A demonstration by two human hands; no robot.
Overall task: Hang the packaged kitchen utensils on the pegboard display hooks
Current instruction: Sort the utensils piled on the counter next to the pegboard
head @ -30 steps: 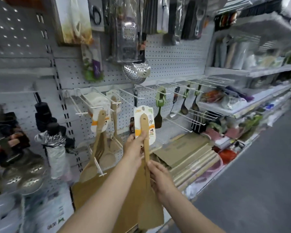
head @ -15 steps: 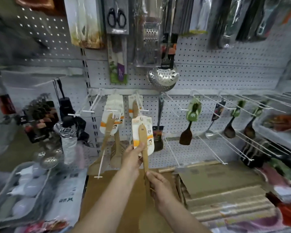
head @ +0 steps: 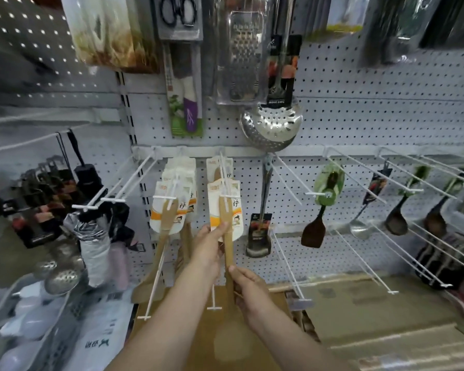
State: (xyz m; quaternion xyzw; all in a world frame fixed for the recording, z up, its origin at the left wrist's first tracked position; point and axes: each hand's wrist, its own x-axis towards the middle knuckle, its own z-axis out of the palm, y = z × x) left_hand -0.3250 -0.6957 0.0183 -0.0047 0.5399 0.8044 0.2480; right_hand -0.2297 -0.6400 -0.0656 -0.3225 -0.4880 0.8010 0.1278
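Observation:
I hold a packaged wooden spatula [head: 227,210] upright in front of the white pegboard [head: 359,113]. Its white and orange card sits at the tip of a white wire hook [head: 225,178], which crosses the card's top. My left hand [head: 209,247] pinches the card's lower edge and the handle. My right hand [head: 248,287] grips the wooden handle lower down. Another carded spatula hangs behind it on the same hook. One hook to the left carries several more wooden spatulas [head: 172,210].
Empty wire hooks [head: 113,194] jut out at left and below centre. A steel skimmer [head: 272,127], grater and scissors hang above. Dark spatulas and ladles [head: 312,231] hang at right. Folded umbrellas [head: 94,236] stand left. Cardboard boxes [head: 359,317] lie below.
The view has swung left and closer to the pegboard. Both hands have lifted the carded spatula up and forward until its card reaches the hook's tip.

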